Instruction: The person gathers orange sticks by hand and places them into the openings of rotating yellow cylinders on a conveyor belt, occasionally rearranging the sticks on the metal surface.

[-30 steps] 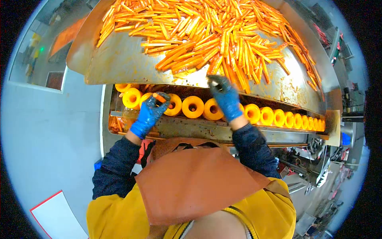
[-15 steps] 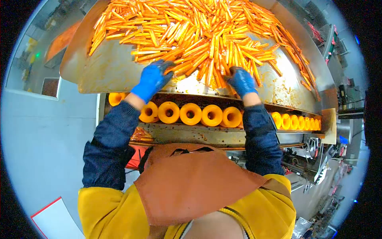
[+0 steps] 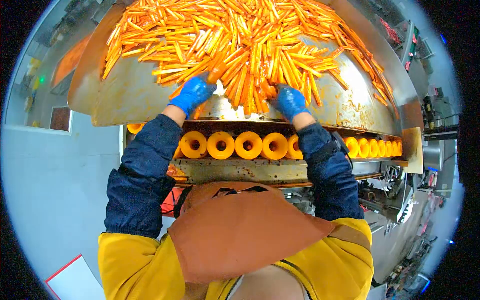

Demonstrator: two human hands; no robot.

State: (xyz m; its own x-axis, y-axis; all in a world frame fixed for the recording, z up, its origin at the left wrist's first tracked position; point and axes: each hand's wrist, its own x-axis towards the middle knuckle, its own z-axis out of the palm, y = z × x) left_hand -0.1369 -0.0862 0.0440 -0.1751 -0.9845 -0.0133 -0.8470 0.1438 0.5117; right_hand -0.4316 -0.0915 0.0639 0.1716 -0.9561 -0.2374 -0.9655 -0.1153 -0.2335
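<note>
A pale grey floor [image 3: 55, 190] lay left of the fingers, a white board [image 3: 75, 282] low down; machinery [image 3: 400, 200] crowded the right side.

fingertips of both hands lie buried among the orange sticks [image 3: 250, 45]; the pile runs past the top edge.

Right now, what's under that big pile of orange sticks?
The orange sticks lie on a shiny metal tray, bare and greasy near both gloved hands, left hand, right hand. Under the thick middle, the tray is covered.
</note>
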